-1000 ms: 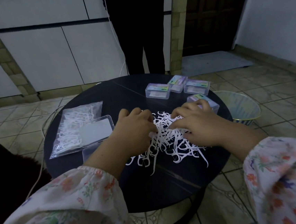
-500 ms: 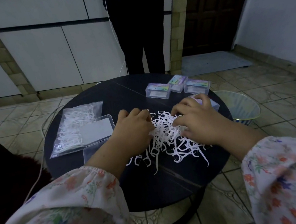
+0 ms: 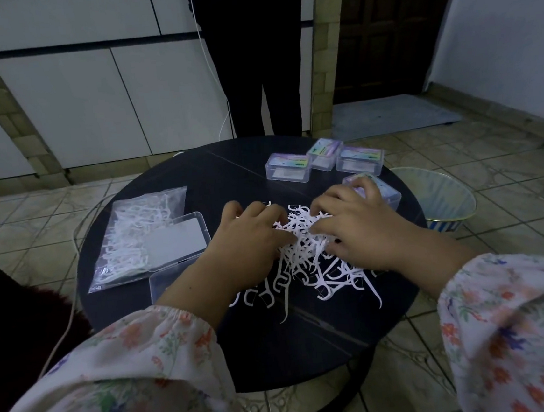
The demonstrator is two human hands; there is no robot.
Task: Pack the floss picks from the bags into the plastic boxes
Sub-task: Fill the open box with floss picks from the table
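both hands in the floss pick pile [image 3: 305,252]
left hand [image 3: 253,237] and right hand [image 3: 355,224] curl their fingers, gathering picks on the counter [image 3: 228,183].

One head-worn camera, looking forward and down.
It sits close above the round black table [image 3: 196,193], wide-angled, facing the white wall panels [image 3: 88,107] and a doorway [image 3: 380,29] across the room; no second view.
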